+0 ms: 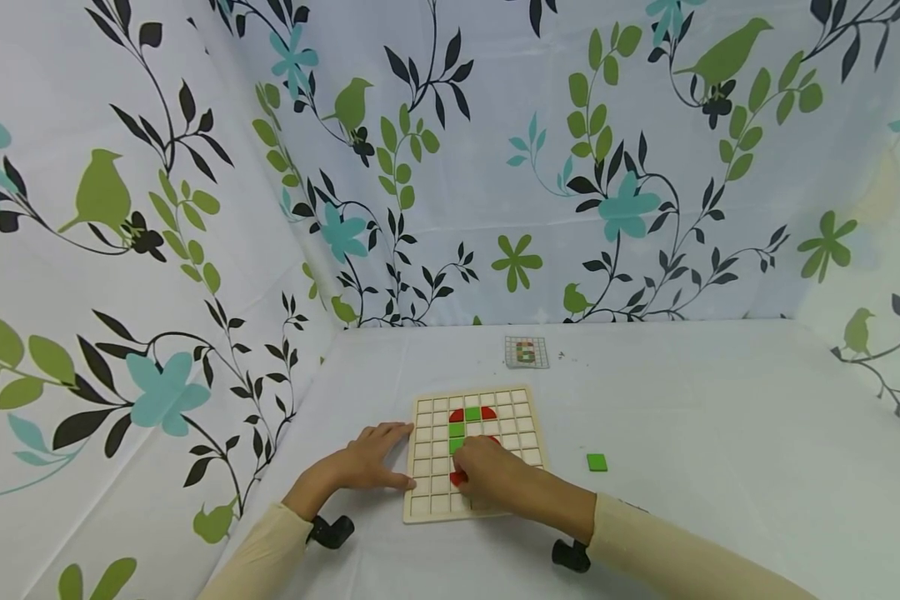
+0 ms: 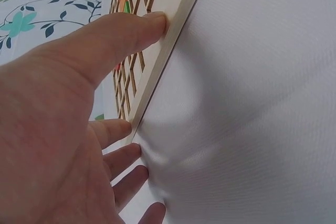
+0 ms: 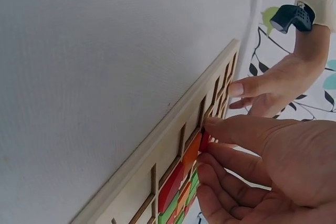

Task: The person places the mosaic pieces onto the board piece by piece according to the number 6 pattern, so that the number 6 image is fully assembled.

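Note:
A square wooden grid board (image 1: pixel 422 450) lies on the white cloth, with red and green tiles in its middle cells. My left hand (image 1: pixel 367 458) rests at its left side, thumb on the near part of the rim, the other fingers spread and nearly straight. My right hand (image 1: pixel 498 475) reaches over the board and pinches a red tile (image 3: pixel 204 140) between thumb and index finger, at a cell beside an orange tile (image 3: pixel 191 153). Green tiles (image 1: pixel 457 430) and a red rounded tile (image 1: pixel 488 412) show beyond the knuckles. The right hand hides several cells.
One loose green square tile (image 1: pixel 597 462) lies on the cloth right of the board. Behind the board is a small pattern card (image 1: pixel 525 352) with a grid print. Patterned curtains (image 1: pixel 450 167) stand behind and at the sides.

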Motion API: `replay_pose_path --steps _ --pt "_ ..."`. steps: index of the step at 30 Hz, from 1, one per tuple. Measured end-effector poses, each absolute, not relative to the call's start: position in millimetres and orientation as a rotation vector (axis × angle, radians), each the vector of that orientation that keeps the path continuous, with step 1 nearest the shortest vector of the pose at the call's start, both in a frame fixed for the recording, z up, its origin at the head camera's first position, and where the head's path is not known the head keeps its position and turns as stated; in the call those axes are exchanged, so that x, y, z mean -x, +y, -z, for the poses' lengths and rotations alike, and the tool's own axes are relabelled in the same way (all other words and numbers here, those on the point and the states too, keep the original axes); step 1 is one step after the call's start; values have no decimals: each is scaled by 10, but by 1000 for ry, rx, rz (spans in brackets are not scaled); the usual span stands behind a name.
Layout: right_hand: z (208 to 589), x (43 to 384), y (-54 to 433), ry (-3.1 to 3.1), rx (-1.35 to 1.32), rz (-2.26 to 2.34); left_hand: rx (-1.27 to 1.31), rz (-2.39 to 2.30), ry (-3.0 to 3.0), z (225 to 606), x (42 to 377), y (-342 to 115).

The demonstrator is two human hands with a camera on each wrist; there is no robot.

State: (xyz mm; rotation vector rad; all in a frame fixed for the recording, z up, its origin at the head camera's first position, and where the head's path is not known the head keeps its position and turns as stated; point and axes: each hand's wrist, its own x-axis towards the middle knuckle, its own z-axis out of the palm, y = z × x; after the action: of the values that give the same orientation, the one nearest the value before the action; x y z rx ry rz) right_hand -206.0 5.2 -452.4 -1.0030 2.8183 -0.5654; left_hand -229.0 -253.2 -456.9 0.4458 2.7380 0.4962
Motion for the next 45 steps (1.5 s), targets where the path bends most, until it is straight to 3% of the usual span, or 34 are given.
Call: replay_pose_path --steps 15,35,45 --pt "4583 2124 51 2767 1017 601 -465 -514 2724 4564 2296 -2532" --pt "4677 2087 113 2863 1277 561 -477 -542 2763 4726 2361 -2590" --pt "4674 2167 161 2778 1222 681 -496 -516 2745 4618 2308 -2554"
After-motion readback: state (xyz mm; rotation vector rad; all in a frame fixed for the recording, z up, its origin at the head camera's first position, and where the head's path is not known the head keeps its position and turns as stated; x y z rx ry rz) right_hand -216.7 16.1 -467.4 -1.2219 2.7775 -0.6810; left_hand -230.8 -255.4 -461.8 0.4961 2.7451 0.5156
